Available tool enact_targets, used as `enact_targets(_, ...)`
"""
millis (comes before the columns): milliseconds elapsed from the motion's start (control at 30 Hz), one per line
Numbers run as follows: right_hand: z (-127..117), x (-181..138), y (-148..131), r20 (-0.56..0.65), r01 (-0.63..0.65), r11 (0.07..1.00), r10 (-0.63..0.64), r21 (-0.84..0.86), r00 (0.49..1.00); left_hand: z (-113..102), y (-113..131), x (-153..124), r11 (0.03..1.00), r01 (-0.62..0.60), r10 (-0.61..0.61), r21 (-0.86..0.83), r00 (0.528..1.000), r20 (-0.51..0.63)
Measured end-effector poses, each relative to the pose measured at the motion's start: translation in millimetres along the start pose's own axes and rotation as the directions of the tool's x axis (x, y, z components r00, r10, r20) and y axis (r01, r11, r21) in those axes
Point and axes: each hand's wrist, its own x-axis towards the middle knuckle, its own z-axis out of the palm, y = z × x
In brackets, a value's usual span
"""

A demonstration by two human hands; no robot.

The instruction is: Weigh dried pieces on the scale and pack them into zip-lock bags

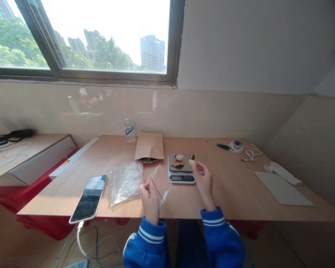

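Observation:
My left hand [150,201] pinches the edge of a small clear zip bag [162,183] with a red strip across it. My right hand [203,182] is closed on a pale dried slice [192,163] at the right edge of a digital kitchen scale [182,179]. On the scale's metal plate lie a pale rounded piece [179,157] and brown dried pieces [177,164]. A dark bit shows just above my right fingertips; whether I hold it too is unclear. Left of the zip bag lies a larger clear plastic bag [126,182].
Behind the bags lies a brown paper pouch [149,146], its mouth towards me, beside a bottle [130,131]. A charging phone [89,199] overhangs the table's front left edge. To the right are a screwdriver [222,146], a white dome camera [236,146] and a white sheet [281,190].

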Motion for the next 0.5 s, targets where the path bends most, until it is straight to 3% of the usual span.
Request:
enact_targets(67, 0, -13, -24, 0.017, -0.016, 0.995, 0.014, 0.100, 1.000, 7, 0, -1, 1.000, 0.001, -0.002, 0.027, 1.000, 0.009)
enact_targets(200, 11, -30, -49, 0.299, 0.020, 0.995, -0.047, 0.093, 0.953, 15, -4, -1, 0.999, 0.028, -0.028, 0.020, 0.999, 0.024)
enact_targets(267, 16, -27, -42, 0.337, 0.045, 0.996, -0.068, 0.075, 0.939, 14, -7, 0, 0.999, 0.054, -0.054, -0.007, 0.998, 0.010)
enact_targets(400, 21, -3, -7, 0.231, 0.158, 0.987, -0.154, 0.003, 0.961, 8, -14, 4, 0.992, 0.111, -0.112, -0.063, 0.993, -0.021)
enact_targets(500, 28, 17, 14, 0.290, 0.305, 0.945, -0.261, -0.117, 0.921, 6, -16, 5, 0.984, 0.150, -0.153, -0.097, 0.988, -0.026)
